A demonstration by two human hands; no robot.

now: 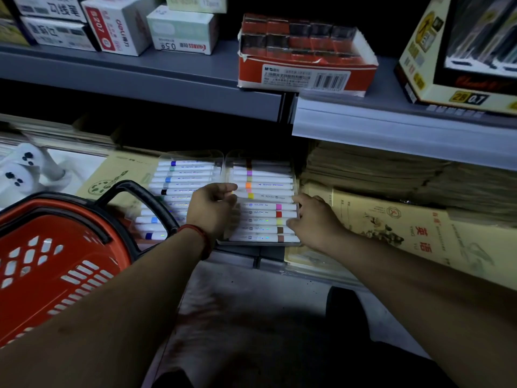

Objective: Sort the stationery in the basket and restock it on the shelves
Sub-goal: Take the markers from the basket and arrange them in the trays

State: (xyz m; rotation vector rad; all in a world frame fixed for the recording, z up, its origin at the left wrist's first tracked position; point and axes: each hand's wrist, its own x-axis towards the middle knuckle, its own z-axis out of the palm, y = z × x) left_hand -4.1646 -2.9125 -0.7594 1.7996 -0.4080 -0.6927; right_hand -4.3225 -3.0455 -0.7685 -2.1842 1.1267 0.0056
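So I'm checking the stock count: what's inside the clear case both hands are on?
The clear case holds a row of white acrylic markers with coloured bands. The left hand and right hand cover parts of several, so no full count.

Person, two bare forearms, no sleeves in view. Left hand (214, 210): red cord bracelet (199, 236) at wrist, behind the fingers. Right hand (316, 219): nothing worn.
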